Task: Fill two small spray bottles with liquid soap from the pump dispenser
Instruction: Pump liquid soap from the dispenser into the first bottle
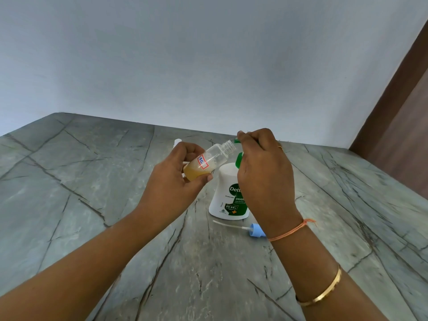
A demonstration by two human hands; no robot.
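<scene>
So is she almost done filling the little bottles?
Not yet. The clear spray bottle in the left hand has amber soap only at the bottom. The right hand is on the Dettol dispenser's green pump, nozzle at the bottle's mouth. Its blue spray cap lies off. A second bottle isn't clearly visible.

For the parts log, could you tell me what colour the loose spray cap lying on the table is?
Light blue spray cap, with a white tube; head view.
</scene>
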